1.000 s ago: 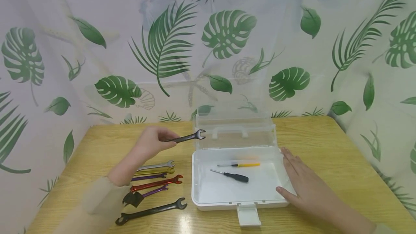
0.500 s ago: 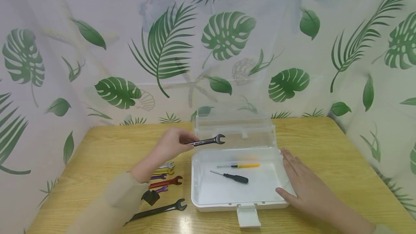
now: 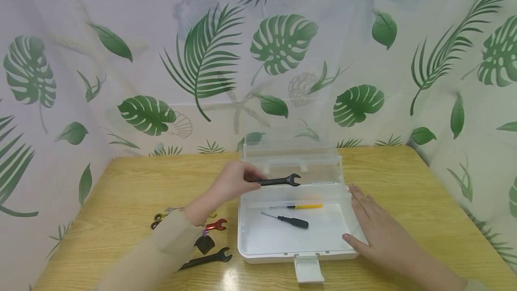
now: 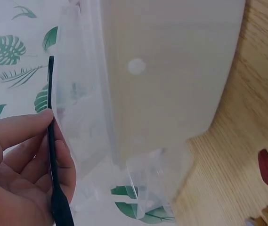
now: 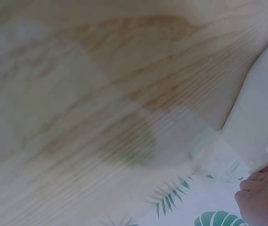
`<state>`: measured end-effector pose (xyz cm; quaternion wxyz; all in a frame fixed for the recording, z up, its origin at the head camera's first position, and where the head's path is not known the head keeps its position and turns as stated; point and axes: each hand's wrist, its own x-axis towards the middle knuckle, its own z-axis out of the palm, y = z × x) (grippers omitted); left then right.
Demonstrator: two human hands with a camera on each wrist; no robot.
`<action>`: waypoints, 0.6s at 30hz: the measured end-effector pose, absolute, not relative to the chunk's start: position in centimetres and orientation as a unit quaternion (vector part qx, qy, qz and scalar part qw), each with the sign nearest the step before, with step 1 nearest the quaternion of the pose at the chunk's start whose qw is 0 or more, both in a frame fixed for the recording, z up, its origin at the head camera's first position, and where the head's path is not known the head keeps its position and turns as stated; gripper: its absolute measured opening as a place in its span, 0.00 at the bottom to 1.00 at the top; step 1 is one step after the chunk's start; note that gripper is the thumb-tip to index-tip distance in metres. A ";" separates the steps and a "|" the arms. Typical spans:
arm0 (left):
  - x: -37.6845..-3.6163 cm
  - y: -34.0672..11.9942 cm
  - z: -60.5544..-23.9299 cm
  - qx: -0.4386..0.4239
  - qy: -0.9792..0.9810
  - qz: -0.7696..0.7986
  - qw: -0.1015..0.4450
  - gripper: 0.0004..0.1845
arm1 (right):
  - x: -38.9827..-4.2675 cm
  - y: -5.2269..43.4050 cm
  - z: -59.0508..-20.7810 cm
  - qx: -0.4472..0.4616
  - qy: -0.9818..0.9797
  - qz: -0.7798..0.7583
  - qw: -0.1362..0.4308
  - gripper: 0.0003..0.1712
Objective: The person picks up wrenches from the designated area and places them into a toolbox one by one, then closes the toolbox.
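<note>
Wooden bench (image 3: 133,178), pale grain, set against a leaf-print curtain (image 3: 202,57).

Near edge: white plastic toolbox (image 3: 250,237), lid open, latch tab (image 3: 308,268) hanging toward the viewer. Right hand (image 3: 377,230) lies flat with fingers straight, resting against the box's right wall. Long black wrench (image 3: 206,259) lies on the bench left of the box, partly under the left sleeve (image 3: 161,250).

Middle: inside the tray, a black-handled screwdriver (image 3: 288,220) and, behind it, a yellow-handled screwdriver (image 3: 299,206), both lying flat and apart. Left of the box, a red wrench (image 3: 216,225) and further coloured wrenches, mostly hidden by the forearm.

Further back: left hand (image 3: 234,182) pinches one end of a black open-end wrench (image 3: 280,181) between thumb and fingers; the wrench is held roughly level in the air over the rear part of the tray, open jaw pointing right. Left wrist view shows the shank (image 4: 51,117) edge-on against the fingers.

Rear: clear lid (image 3: 291,160) standing upright, moulded handle visible.
</note>
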<state>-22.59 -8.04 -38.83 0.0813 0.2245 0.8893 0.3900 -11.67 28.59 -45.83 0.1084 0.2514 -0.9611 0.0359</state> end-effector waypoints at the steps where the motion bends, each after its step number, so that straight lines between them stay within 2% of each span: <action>1: -22.6 -7.8 -38.8 0.229 0.890 0.387 0.079 0.10 | -11.6 28.6 -45.8 0.251 -0.961 0.036 0.107 0.55; 18: -21.9 -3.4 -38.9 0.244 0.889 0.380 0.080 0.10 | -11.1 29.1 -45.9 0.251 -0.962 0.044 0.102 0.55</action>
